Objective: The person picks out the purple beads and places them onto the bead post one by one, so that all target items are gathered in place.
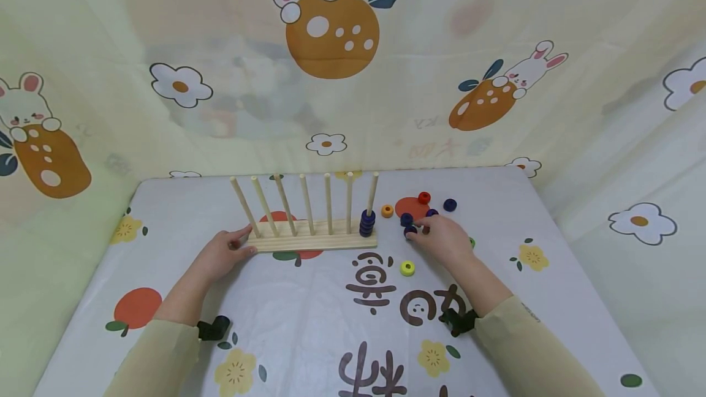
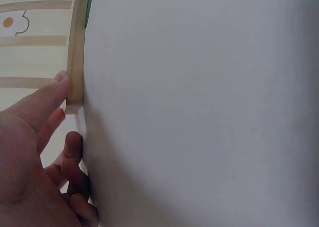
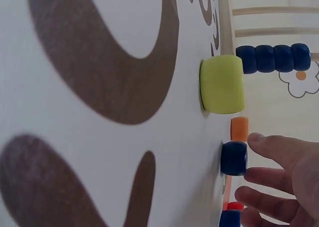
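A wooden rack (image 1: 314,242) with a row of upright pegs stands on the cloth-covered table. Several dark blue beads (image 1: 367,223) are stacked on its rightmost peg. At the rack's left end my left hand (image 1: 220,255) grips the base, thumb in front; the left wrist view shows the thumb on the base edge (image 2: 76,62). Right of the rack, my right hand (image 1: 448,239) has thumb and index finger at opposite sides of a dark blue bead (image 3: 234,158), which is on the cloth. Another dark blue bead (image 1: 406,219) lies just behind it.
Around the right hand lie an orange bead (image 1: 387,211), a red bead (image 1: 424,198), a dark blue bead (image 1: 450,205) and a partly hidden green bead (image 1: 472,242). Nearer is a yellow-green bead (image 1: 407,268). A printed curtain (image 1: 237,139) hangs behind the table.
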A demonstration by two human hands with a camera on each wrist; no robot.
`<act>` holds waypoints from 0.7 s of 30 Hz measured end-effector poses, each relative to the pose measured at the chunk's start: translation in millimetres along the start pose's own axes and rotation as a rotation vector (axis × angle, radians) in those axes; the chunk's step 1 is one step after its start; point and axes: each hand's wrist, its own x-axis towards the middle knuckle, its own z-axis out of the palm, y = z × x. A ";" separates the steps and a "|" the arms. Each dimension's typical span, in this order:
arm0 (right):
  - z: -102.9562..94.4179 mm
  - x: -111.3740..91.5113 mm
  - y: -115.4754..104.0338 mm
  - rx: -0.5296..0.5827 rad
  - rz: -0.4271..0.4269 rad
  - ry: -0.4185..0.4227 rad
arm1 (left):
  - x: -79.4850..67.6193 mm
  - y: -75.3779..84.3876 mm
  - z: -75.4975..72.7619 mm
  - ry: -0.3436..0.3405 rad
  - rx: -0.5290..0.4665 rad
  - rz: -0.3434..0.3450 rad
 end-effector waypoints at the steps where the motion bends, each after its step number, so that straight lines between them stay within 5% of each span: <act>1: 0.3 0.2 -0.2 -0.001 0.003 -0.002 | -0.2 0.1 0.1 0.000 -0.002 -0.001; 21: 2.5 1.8 -3.1 -0.014 0.045 -0.053 | -0.3 0.0 0.0 0.003 -0.002 0.000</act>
